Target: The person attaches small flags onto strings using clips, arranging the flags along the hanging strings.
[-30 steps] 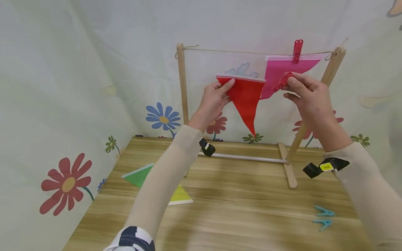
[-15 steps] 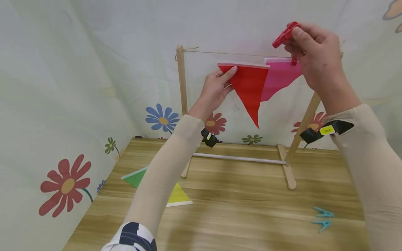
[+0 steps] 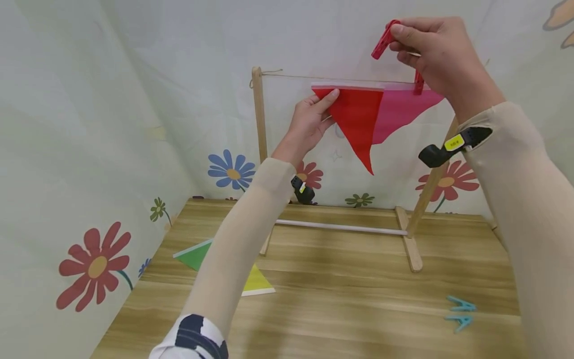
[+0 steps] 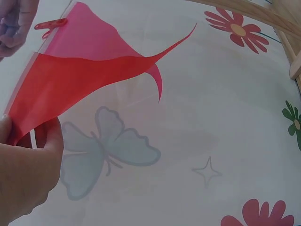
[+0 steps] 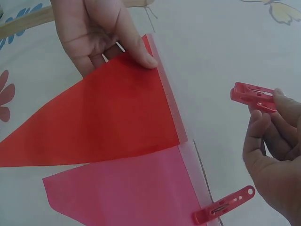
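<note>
My left hand (image 3: 311, 119) pinches a red triangular pennant (image 3: 354, 112) near the left end of its white top edge. That edge lies along the string (image 3: 287, 76), in front of the left part of a pink pennant (image 3: 399, 112). A red clothespin (image 3: 418, 82) clips the pink pennant to the string. Above the string, my right hand (image 3: 441, 57) holds another red clothespin (image 3: 383, 41) between thumb and fingers, its free end tilted down to the left. In the right wrist view, this held clothespin (image 5: 254, 95) is apart from the red pennant (image 5: 108, 110).
The string spans a wooden frame with a left post (image 3: 259, 109) and a right post (image 3: 430, 194), joined by a white rod (image 3: 341, 227). On the table (image 3: 350, 304) lie a green pennant (image 3: 193, 255), a yellow pennant (image 3: 257, 281) and two teal clothespins (image 3: 461, 303).
The right hand has risen with its clothespin from in front of the pink pennant to above the string, then shifted left. The left hand has lifted the red pennant up to the string.
</note>
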{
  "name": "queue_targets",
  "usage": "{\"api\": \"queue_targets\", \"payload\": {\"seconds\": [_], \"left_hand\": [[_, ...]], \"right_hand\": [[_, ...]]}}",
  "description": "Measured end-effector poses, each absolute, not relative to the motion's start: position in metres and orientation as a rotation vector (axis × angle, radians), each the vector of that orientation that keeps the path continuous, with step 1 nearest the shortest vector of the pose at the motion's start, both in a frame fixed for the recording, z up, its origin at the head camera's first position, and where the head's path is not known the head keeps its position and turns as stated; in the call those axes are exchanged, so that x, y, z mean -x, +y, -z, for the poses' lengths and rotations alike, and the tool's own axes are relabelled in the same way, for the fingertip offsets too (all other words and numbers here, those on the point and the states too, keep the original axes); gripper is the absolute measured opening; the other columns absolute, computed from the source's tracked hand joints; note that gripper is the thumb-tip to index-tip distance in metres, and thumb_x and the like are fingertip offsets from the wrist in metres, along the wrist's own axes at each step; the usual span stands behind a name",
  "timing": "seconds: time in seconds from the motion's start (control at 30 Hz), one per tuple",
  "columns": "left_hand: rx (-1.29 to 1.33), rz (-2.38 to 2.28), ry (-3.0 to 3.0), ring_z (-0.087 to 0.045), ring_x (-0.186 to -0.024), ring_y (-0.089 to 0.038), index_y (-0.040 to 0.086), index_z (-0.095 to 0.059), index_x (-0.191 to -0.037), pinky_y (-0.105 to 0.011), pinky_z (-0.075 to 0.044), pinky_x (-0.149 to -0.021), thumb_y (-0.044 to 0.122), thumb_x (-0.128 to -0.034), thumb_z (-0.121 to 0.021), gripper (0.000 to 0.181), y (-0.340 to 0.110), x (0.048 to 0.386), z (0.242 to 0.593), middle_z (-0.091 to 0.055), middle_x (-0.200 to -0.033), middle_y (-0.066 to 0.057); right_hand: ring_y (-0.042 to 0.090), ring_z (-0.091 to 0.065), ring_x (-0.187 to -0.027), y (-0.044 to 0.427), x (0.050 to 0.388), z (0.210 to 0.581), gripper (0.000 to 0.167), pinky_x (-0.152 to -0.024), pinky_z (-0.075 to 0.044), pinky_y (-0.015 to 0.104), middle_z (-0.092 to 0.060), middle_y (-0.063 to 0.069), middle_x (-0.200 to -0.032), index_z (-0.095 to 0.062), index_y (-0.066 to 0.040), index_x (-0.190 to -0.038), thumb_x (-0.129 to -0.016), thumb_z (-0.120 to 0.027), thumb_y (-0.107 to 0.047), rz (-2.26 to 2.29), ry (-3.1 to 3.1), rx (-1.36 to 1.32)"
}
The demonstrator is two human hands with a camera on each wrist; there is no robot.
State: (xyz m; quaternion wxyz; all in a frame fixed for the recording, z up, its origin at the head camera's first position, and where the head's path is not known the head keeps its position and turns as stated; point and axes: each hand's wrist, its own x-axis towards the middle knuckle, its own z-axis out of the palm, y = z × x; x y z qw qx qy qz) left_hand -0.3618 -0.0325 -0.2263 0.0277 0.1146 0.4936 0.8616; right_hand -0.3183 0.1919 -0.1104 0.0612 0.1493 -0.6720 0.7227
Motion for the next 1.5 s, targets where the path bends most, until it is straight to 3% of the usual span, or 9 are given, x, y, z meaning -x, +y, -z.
{"api": "queue_targets", "payload": {"seconds": [0.27,0.53,0.97,1.2,1.5], "left_hand": [[-0.339,-2.667,1.508,-0.068,-0.103,-0.02,0.009,-0.073,-0.117,-0.032,-0.058,-0.091,0.017,-0.095,-0.072,0.023,-0.026,0.362,0.223,-0.073,-0.114,-0.003],[-0.341,-2.678,1.5,-0.068,-0.104,-0.02,0.01,-0.072,-0.118,-0.033,-0.058,-0.091,0.016,-0.095,-0.072,0.024,-0.024,0.361,0.224,-0.072,-0.115,-0.002],[-0.353,-2.69,1.438,-0.068,-0.105,-0.02,0.01,-0.071,-0.118,-0.034,-0.057,-0.094,0.015,-0.0951,-0.071,0.023,-0.023,0.363,0.225,-0.072,-0.116,-0.002],[-0.347,-2.691,1.425,-0.068,-0.103,-0.021,0.009,-0.071,-0.117,-0.034,-0.057,-0.093,0.014,-0.0959,-0.07,0.022,-0.019,0.365,0.223,-0.072,-0.115,-0.003],[-0.293,-2.703,1.452,-0.069,-0.102,-0.02,0.012,-0.072,-0.115,-0.033,-0.058,-0.09,0.017,-0.0947,-0.073,0.021,-0.014,0.365,0.222,-0.073,-0.112,-0.002]], "right_hand": [[0.019,-0.059,-0.104,0.184,0.328,0.112,0.049,-0.081,-0.057,0.02,-0.066,0.008,-0.114,-0.075,-0.011,-0.123,-0.077,-0.086,-0.023,-2.229,-2.031,-0.364],[0.024,-0.062,-0.118,0.175,0.329,0.113,0.056,-0.104,-0.047,0.027,-0.064,0.007,-0.128,-0.072,-0.017,-0.129,-0.076,-0.083,-0.032,-2.079,-2.181,-0.317],[0.024,-0.063,-0.118,0.176,0.33,0.113,0.058,-0.108,-0.044,0.029,-0.066,0.004,-0.125,-0.069,-0.021,-0.134,-0.08,-0.074,-0.041,-1.709,-2.432,-0.309],[0.023,-0.065,-0.113,0.179,0.332,0.116,0.061,-0.106,-0.046,0.031,-0.069,0.003,-0.122,-0.07,-0.022,-0.132,-0.076,-0.075,-0.046,-1.671,-2.472,-0.286],[0.021,-0.067,-0.109,0.182,0.334,0.119,0.065,-0.094,-0.054,0.03,-0.071,0.001,-0.122,-0.07,-0.025,-0.132,-0.073,-0.076,-0.05,-1.631,-2.528,-0.215]]}}
